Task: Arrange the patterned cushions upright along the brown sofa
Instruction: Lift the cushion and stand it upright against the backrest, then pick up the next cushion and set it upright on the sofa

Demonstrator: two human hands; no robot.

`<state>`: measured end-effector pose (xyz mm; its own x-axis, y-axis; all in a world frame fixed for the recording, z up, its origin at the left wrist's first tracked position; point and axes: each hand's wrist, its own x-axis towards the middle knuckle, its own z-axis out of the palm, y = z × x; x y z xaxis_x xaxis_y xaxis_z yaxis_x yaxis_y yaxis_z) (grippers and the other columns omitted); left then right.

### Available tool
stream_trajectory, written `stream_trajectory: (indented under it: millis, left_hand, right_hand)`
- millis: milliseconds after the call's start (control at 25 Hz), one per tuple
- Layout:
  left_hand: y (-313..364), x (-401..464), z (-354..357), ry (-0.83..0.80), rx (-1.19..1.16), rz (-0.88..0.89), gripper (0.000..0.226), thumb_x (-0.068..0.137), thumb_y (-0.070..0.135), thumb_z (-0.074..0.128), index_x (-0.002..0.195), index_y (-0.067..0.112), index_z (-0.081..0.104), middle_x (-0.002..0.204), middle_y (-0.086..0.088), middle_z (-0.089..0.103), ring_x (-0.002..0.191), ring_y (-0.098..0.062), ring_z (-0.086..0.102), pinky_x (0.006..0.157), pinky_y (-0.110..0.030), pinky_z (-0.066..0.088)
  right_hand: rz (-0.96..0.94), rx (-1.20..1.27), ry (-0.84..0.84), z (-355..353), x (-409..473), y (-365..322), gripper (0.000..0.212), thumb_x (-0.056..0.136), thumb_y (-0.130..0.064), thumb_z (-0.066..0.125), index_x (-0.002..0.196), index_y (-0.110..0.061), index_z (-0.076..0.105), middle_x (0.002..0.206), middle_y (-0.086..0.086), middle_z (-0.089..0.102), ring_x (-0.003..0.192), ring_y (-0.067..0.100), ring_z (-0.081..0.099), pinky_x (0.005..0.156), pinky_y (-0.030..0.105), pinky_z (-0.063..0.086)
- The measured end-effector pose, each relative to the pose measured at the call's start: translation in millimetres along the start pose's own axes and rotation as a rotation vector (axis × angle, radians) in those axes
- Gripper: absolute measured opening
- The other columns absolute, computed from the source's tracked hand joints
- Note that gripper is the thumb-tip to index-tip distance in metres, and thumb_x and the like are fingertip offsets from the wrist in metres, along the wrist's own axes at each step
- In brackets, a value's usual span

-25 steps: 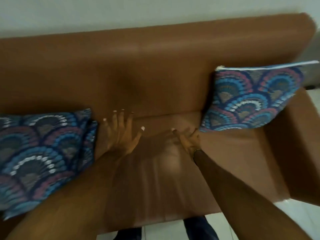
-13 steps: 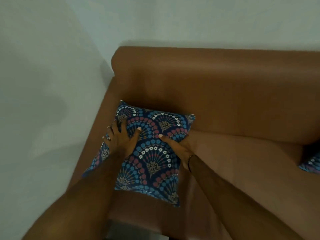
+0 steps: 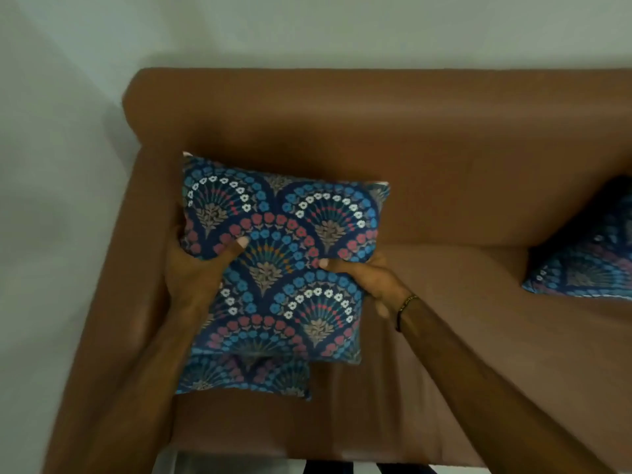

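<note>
We record the sofa [image 3: 444, 159] as uniform brown. The held cushion [image 3: 284, 261] carries a navy ground with scalloped fan motifs: arcs of blue, red-pink and white flowers, taupe sprigs at each fan's centre. The cushion beneath [image 3: 246, 378] shows the same print, dimmer. The right-edge cushion [image 3: 588, 265] repeats it, blurred. The wall [image 3: 307, 25] is pale grey-green.

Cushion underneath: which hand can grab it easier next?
Probably the left hand: the lower cushion peeks out beside the left forearm, while the right hand grips the held cushion's far side.
</note>
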<state>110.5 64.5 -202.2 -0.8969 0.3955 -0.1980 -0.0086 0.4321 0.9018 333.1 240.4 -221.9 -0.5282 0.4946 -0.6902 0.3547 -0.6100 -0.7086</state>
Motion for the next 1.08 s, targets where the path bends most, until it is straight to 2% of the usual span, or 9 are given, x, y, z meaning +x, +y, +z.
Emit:
stream_trajectory:
  millis: [80,200,280,520,680,760,840,960,1080]
  left_hand:
    - [15,-19,54,-0.101,-0.040,-0.004,0.108,0.057,0.047,0.096,0.151,0.022,0.050,0.112,0.053,0.060,0.107,0.025,0.059,0.088,0.000,0.050]
    - [35,-50,138,-0.296,-0.098,-0.030,0.102,0.067,0.024,0.098,0.154,0.026,0.046,0.129,0.028,0.059,0.125,-0.001,0.059,0.094,-0.014,0.051]
    - [43,-72,183,-0.373,-0.130,-0.017,0.103,0.066,0.020,0.098,0.153,0.031,0.044,0.140,0.020,0.059,0.125,0.005,0.062,0.099,-0.021,0.055]
    - [19,-113,267,-0.406,-0.015,-0.013,0.097,0.078,0.011,0.092,0.157,0.021,0.037,0.160,-0.010,0.045,0.146,-0.023,0.049,0.119,-0.045,0.048]
    - [-12,-120,272,-0.452,0.194,0.082,0.089,0.089,0.027,0.084,0.161,0.016,0.032,0.157,-0.012,0.052,0.139,-0.024,0.056,0.105,-0.013,0.051]
    - [-28,-118,255,-0.457,0.442,0.162,0.084,0.096,0.047,0.070,0.163,0.021,0.028,0.164,-0.014,0.043,0.147,-0.029,0.047,0.118,-0.031,0.046]
    - [-47,-111,222,-0.421,0.771,0.229,0.077,0.100,0.051,0.055,0.164,0.018,0.029,0.168,-0.020,0.036,0.152,-0.041,0.038,0.123,-0.058,0.035]
    - [-73,-89,146,-0.279,1.015,0.211,0.073,0.101,0.049,0.055,0.160,0.010,0.039,0.167,-0.026,0.037,0.155,-0.049,0.031,0.123,-0.069,0.024]
    - [-100,-54,77,-0.155,0.976,0.091,0.090,0.092,0.063,0.051,0.161,0.007,0.036,0.169,-0.027,0.032,0.156,-0.052,0.026,0.124,-0.071,0.021]
  right_hand:
    - [-0.091,-0.012,0.089,-64,-8,-15,0.060,0.070,-0.004,0.097,0.124,-0.013,0.071,0.116,0.005,0.083,0.100,0.023,0.082,0.074,0.034,0.068]
    - [-0.166,-0.072,0.223,-152,-26,-36,0.076,0.067,0.005,0.096,0.131,-0.017,0.063,0.120,0.003,0.081,0.107,0.025,0.080,0.081,0.038,0.068]
    - [-0.232,-0.098,0.315,-206,-33,-41,0.087,0.063,0.008,0.096,0.136,-0.017,0.057,0.127,0.005,0.077,0.111,0.020,0.078,0.080,0.032,0.068]
    - [-0.318,-0.146,0.447,-287,-17,-9,0.100,0.062,0.011,0.097,0.147,0.000,0.046,0.141,0.018,0.066,0.130,0.029,0.067,0.101,0.046,0.062]
    - [-0.179,-0.049,0.459,-278,-3,28,0.076,0.069,-0.008,0.099,0.130,-0.034,0.060,0.129,-0.006,0.071,0.122,0.017,0.069,0.099,0.045,0.057]
    - [0.084,-0.047,0.376,-263,-11,41,0.065,0.073,-0.038,0.096,0.129,-0.040,0.063,0.137,-0.015,0.067,0.137,0.021,0.060,0.102,0.053,0.048]
    - [0.368,-0.110,0.247,-238,-19,49,0.080,0.079,-0.061,0.083,0.149,-0.032,0.057,0.162,-0.006,0.051,0.155,0.028,0.039,0.116,0.069,0.034]
    - [0.424,-0.034,0.026,-166,-16,59,0.048,0.100,-0.047,0.065,0.144,-0.029,0.057,0.168,0.005,0.044,0.159,0.030,0.034,0.123,0.063,0.030]
    - [0.446,0.070,-0.117,-71,-3,76,0.056,0.105,-0.033,0.061,0.158,-0.027,0.044,0.167,-0.002,0.042,0.154,0.022,0.039,0.116,0.048,0.038]
